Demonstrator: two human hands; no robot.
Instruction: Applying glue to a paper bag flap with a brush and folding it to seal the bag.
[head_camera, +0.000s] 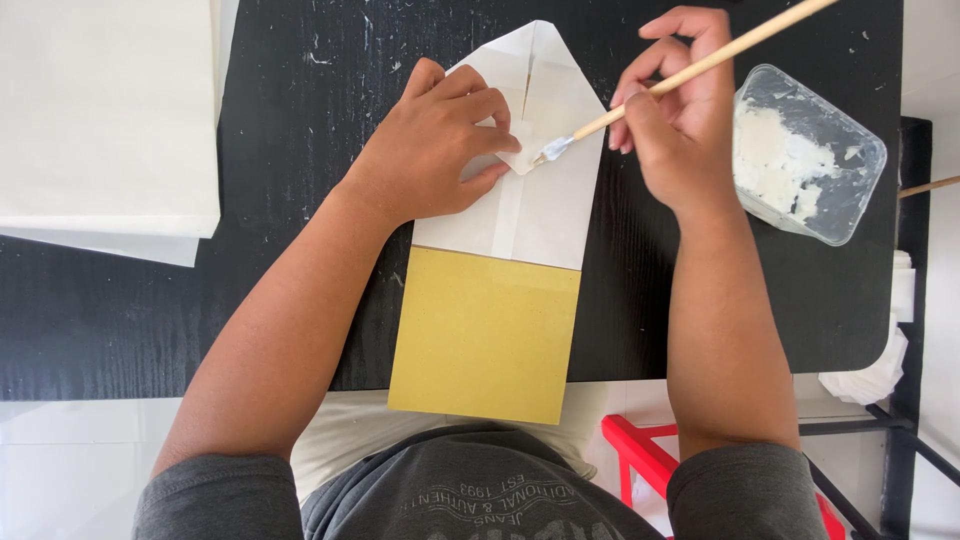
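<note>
White folded paper (540, 190) lies on the black table (150, 310), its near end over a yellow board (485, 335) that juts past the table's near edge. The left hand (435, 150) presses flat on the paper, fingers curled narrow, pinning a folded flap. The right hand (680, 115) pinches a wooden brush (690, 72), its pasty tip touching the paper's centre seam. Right of it, 1 clear tub of white paste (805, 155). Far left, stacked white sheets (105, 120).
</note>
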